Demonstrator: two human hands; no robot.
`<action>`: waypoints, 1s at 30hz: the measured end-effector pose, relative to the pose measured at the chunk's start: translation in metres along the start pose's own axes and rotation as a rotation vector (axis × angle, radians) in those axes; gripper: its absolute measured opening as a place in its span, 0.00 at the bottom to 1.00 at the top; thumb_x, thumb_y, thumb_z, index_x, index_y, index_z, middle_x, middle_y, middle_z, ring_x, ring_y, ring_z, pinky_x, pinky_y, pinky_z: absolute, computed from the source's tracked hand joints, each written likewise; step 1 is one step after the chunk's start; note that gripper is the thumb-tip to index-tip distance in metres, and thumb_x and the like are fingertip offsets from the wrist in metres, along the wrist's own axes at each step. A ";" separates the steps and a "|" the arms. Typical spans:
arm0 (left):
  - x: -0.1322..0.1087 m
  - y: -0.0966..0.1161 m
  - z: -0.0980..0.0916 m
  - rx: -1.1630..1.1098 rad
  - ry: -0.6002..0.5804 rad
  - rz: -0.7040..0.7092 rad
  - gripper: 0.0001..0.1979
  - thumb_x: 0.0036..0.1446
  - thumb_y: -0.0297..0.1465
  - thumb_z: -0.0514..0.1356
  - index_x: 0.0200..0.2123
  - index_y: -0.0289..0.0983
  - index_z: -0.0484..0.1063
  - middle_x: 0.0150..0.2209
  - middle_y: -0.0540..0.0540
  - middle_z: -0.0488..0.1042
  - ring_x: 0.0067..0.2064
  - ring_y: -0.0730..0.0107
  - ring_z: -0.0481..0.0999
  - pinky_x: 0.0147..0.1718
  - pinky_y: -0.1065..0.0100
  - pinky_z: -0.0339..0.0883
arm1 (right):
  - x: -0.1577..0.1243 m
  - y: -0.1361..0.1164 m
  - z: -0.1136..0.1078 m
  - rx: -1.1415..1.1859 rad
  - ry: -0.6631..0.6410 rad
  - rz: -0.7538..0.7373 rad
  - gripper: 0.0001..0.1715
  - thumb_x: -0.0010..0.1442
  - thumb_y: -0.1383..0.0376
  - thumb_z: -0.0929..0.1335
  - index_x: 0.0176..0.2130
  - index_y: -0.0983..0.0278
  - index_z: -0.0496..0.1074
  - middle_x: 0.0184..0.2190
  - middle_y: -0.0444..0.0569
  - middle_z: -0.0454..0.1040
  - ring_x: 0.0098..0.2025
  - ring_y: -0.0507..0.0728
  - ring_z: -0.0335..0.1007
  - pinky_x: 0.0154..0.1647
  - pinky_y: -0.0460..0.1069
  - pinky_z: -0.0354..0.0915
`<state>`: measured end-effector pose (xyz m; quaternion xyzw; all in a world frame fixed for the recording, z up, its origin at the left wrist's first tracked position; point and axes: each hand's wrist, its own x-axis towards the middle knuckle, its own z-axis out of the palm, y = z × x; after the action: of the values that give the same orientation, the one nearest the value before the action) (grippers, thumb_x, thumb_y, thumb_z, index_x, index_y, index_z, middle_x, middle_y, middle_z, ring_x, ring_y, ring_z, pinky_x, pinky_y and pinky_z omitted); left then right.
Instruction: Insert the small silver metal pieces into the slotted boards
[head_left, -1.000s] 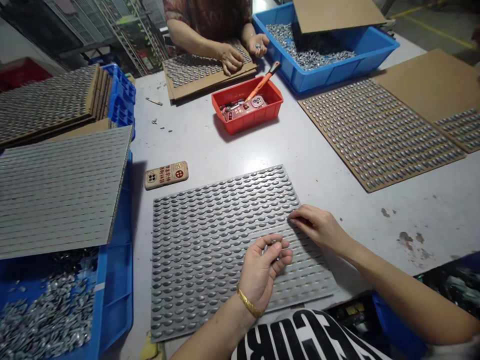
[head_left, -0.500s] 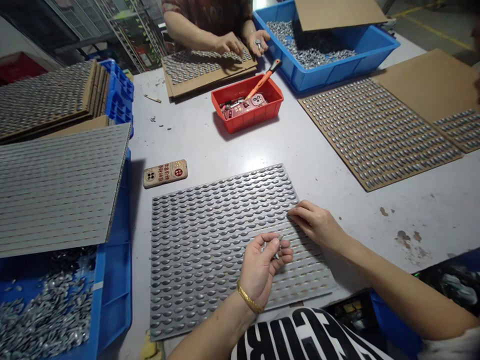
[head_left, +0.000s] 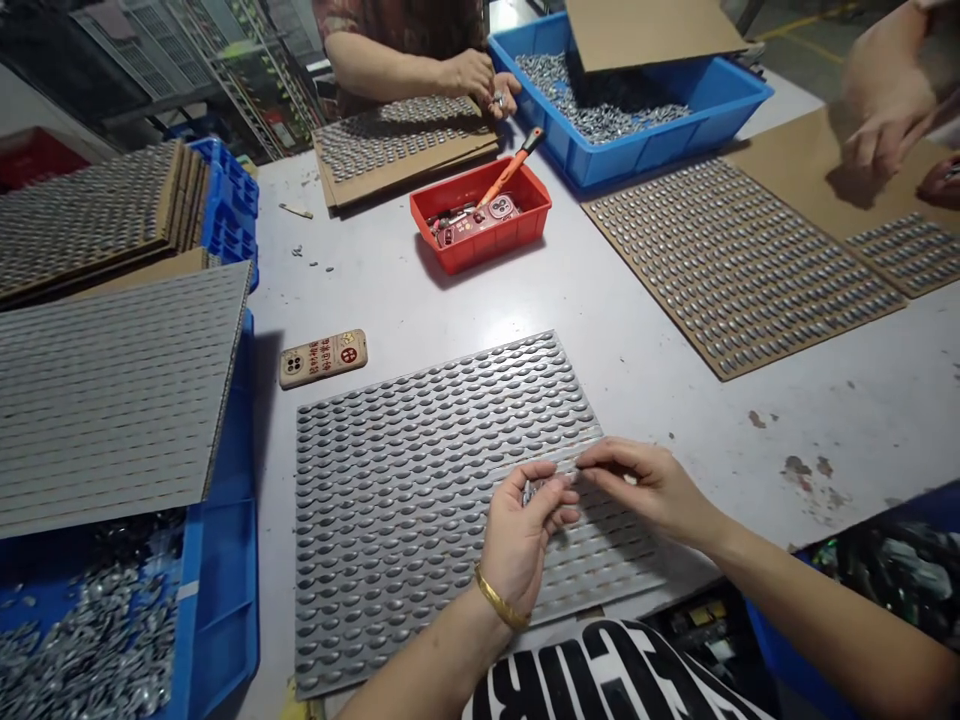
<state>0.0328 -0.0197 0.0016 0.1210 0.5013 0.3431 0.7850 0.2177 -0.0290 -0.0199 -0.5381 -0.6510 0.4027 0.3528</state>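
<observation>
A grey slotted board (head_left: 420,480) lies in front of me, most of its rows filled with small oval metal pieces. My left hand (head_left: 521,535), a gold bangle on its wrist, is cupped over the board's lower right part and closed on a few small metal pieces (head_left: 534,492). My right hand (head_left: 645,485) sits just to its right with thumb and forefinger pinched at those pieces, fingertips touching the left hand's fingers.
A phone (head_left: 322,357) lies left of the board. A blue bin of metal pieces (head_left: 225,600) under a grey board stands at left. A red tray (head_left: 480,212), another blue bin (head_left: 637,110) and filled cardboard sheets (head_left: 735,265) lie beyond. Other people's hands (head_left: 480,80) (head_left: 885,110) work at far edges.
My right hand has moved left from the board's right edge to meet the left hand's fingertips. Another person's hand has come into view at the top right.
</observation>
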 end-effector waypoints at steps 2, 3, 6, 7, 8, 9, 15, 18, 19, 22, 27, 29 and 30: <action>-0.002 0.004 -0.001 -0.075 0.011 -0.062 0.12 0.52 0.24 0.61 0.42 0.33 0.70 0.41 0.40 0.76 0.42 0.65 0.77 0.42 0.65 0.72 | 0.002 0.015 -0.010 -0.167 0.084 -0.095 0.08 0.63 0.67 0.64 0.42 0.61 0.72 0.38 0.49 0.76 0.39 0.55 0.73 0.38 0.49 0.69; -0.003 0.005 -0.002 -0.097 0.012 -0.086 0.13 0.51 0.21 0.60 0.43 0.33 0.70 0.43 0.38 0.76 0.44 0.63 0.77 0.46 0.63 0.71 | 0.004 0.023 -0.014 -0.243 0.102 -0.134 0.09 0.64 0.67 0.63 0.42 0.61 0.72 0.38 0.50 0.76 0.39 0.56 0.73 0.38 0.50 0.69; -0.005 0.005 -0.005 -0.085 -0.001 -0.141 0.15 0.50 0.20 0.60 0.43 0.32 0.69 0.42 0.38 0.76 0.44 0.62 0.78 0.47 0.63 0.71 | 0.010 0.042 -0.021 -0.410 0.065 -0.231 0.12 0.64 0.69 0.61 0.43 0.61 0.72 0.38 0.51 0.75 0.40 0.56 0.72 0.39 0.51 0.69; -0.005 0.004 -0.006 -0.071 -0.004 -0.153 0.14 0.51 0.21 0.61 0.43 0.32 0.69 0.42 0.38 0.77 0.43 0.63 0.79 0.46 0.65 0.71 | 0.011 0.046 -0.021 -0.456 0.049 -0.258 0.13 0.64 0.70 0.61 0.44 0.61 0.71 0.39 0.51 0.75 0.40 0.56 0.72 0.39 0.51 0.69; -0.005 0.002 -0.006 -0.061 -0.006 -0.161 0.14 0.52 0.23 0.62 0.43 0.32 0.69 0.41 0.38 0.77 0.41 0.64 0.79 0.44 0.66 0.72 | 0.013 0.048 -0.021 -0.504 0.041 -0.279 0.13 0.64 0.71 0.61 0.44 0.61 0.71 0.39 0.51 0.75 0.41 0.56 0.71 0.39 0.50 0.69; -0.005 0.001 -0.006 -0.054 -0.005 -0.161 0.13 0.52 0.24 0.63 0.43 0.32 0.69 0.41 0.38 0.77 0.40 0.65 0.79 0.43 0.67 0.72 | 0.014 0.050 -0.021 -0.552 0.036 -0.297 0.13 0.64 0.71 0.61 0.44 0.62 0.71 0.39 0.52 0.74 0.41 0.56 0.71 0.39 0.50 0.69; -0.005 0.001 -0.007 -0.033 -0.011 -0.125 0.09 0.53 0.26 0.63 0.38 0.32 0.69 0.40 0.38 0.77 0.39 0.66 0.79 0.41 0.68 0.73 | 0.016 0.047 -0.021 -0.794 0.005 -0.361 0.15 0.63 0.73 0.60 0.43 0.63 0.72 0.39 0.52 0.74 0.39 0.55 0.70 0.35 0.47 0.67; -0.007 0.004 -0.008 -0.065 0.017 -0.124 0.10 0.54 0.26 0.62 0.40 0.32 0.69 0.42 0.37 0.77 0.40 0.65 0.79 0.43 0.65 0.73 | 0.015 0.044 -0.024 -0.868 -0.016 -0.377 0.15 0.62 0.74 0.60 0.42 0.64 0.72 0.40 0.51 0.74 0.39 0.55 0.71 0.33 0.47 0.66; -0.007 0.004 -0.008 -0.087 0.026 -0.122 0.10 0.55 0.27 0.61 0.42 0.32 0.69 0.43 0.36 0.77 0.41 0.63 0.79 0.45 0.64 0.72 | 0.015 0.042 -0.024 -0.883 -0.012 -0.378 0.14 0.61 0.74 0.61 0.42 0.64 0.72 0.40 0.52 0.74 0.38 0.55 0.71 0.32 0.47 0.65; -0.009 0.007 -0.010 -0.167 0.032 -0.105 0.11 0.57 0.28 0.59 0.44 0.30 0.69 0.45 0.34 0.76 0.44 0.59 0.78 0.49 0.58 0.70 | 0.012 0.029 -0.020 -0.849 0.041 -0.376 0.13 0.62 0.72 0.62 0.44 0.63 0.72 0.40 0.52 0.74 0.39 0.56 0.70 0.34 0.48 0.66; -0.014 0.008 -0.015 -0.264 0.028 -0.085 0.11 0.58 0.29 0.58 0.44 0.30 0.71 0.43 0.37 0.76 0.42 0.63 0.77 0.48 0.58 0.71 | 0.010 -0.008 0.008 -0.508 -0.047 -0.420 0.18 0.62 0.68 0.65 0.52 0.61 0.69 0.42 0.53 0.72 0.42 0.57 0.68 0.40 0.51 0.67; -0.016 0.006 -0.018 -0.275 0.034 -0.064 0.11 0.58 0.28 0.59 0.43 0.31 0.72 0.42 0.41 0.75 0.37 0.70 0.76 0.44 0.62 0.72 | 0.010 -0.019 0.022 -0.468 -0.109 -0.435 0.17 0.62 0.68 0.65 0.51 0.60 0.70 0.41 0.53 0.72 0.40 0.57 0.67 0.39 0.52 0.67; -0.017 0.005 -0.020 -0.276 0.038 -0.057 0.10 0.57 0.29 0.59 0.42 0.31 0.73 0.41 0.42 0.75 0.35 0.72 0.75 0.43 0.63 0.73 | 0.011 -0.022 0.028 -0.463 -0.120 -0.436 0.16 0.62 0.68 0.65 0.50 0.60 0.71 0.41 0.52 0.72 0.40 0.57 0.67 0.38 0.52 0.67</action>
<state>0.0091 -0.0305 0.0070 -0.0090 0.4675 0.3886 0.7940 0.1815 -0.0246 -0.0116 -0.4274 -0.8449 0.1897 0.2599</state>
